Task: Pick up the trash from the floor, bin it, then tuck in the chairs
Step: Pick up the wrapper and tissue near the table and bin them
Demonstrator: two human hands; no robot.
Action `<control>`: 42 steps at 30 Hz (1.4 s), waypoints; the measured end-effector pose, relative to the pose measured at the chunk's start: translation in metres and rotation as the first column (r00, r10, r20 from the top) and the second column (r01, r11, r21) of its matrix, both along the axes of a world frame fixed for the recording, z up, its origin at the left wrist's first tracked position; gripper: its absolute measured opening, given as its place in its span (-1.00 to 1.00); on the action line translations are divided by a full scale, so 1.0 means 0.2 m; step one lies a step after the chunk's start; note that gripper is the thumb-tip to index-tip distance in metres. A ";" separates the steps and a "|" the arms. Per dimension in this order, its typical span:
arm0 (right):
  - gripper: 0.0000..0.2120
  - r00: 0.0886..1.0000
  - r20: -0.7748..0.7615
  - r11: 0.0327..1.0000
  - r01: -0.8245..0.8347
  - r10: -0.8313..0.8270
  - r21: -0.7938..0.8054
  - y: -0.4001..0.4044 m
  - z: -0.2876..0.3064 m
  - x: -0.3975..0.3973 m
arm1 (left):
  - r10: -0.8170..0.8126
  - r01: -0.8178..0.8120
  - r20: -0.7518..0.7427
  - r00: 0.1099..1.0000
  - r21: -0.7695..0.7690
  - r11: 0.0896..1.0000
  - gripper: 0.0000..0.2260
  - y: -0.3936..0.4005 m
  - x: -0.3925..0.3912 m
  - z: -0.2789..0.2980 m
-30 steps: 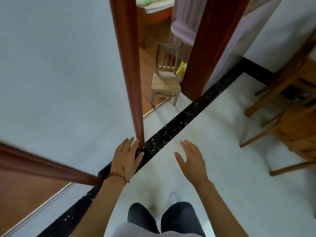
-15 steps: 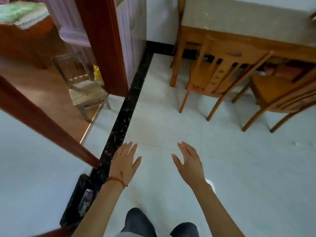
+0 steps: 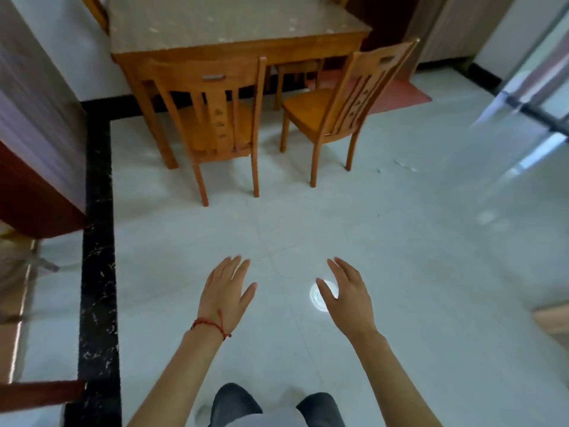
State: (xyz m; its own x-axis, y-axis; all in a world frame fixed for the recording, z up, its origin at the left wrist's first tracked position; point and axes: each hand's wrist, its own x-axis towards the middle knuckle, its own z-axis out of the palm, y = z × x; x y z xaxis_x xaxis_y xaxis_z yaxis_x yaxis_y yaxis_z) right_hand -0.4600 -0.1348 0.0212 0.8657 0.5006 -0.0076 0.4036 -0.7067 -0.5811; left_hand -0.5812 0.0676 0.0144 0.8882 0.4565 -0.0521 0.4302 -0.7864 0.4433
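My left hand (image 3: 226,288) and my right hand (image 3: 348,291) hover empty over the pale tiled floor, fingers spread. Beyond them stand two wooden chairs at a wooden table (image 3: 338,41). The left chair (image 3: 212,118) sits partly under the table's near edge. The right chair (image 3: 345,109) stands out from the table, turned at an angle. A small white scrap (image 3: 405,166) lies on the floor right of that chair. A round white spot (image 3: 321,295) on the floor shows just under my right thumb; I cannot tell if it is an object or a reflection.
A black tile strip (image 3: 98,241) runs along the left by a dark red door frame (image 3: 34,195). A reddish mat (image 3: 397,94) lies behind the right chair. A wooden edge (image 3: 551,322) shows at far right. Open floor spreads between me and the chairs.
The view has swung right, from the doorway and small stool round to the table and chairs. The black bin has left the frame. Both hands stay empty and spread.
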 end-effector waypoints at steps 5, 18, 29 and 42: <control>-0.53 0.983 -0.013 0.983 0.182 -0.182 -0.021 -0.42 -0.04 0.14 | -0.157 0.157 -0.007 0.988 0.005 0.988 -0.54 -0.31 0.31 -0.01; -0.53 0.836 -0.033 0.835 0.546 -0.548 -0.068 -1.05 -0.13 0.34 | -0.496 0.496 -0.003 0.869 0.000 0.869 -0.54 -0.83 0.98 -0.03; -0.52 0.695 -0.067 0.699 0.710 -0.715 -0.089 -1.08 -0.17 0.80 | -0.669 0.669 -0.030 0.743 -0.006 0.743 -0.55 -0.91 1.77 -0.07; -0.53 0.575 -0.082 0.581 0.809 -0.814 -0.091 -1.44 -0.22 1.38 | -0.758 0.756 -0.025 0.652 -0.043 0.653 -0.55 -1.35 2.53 -0.15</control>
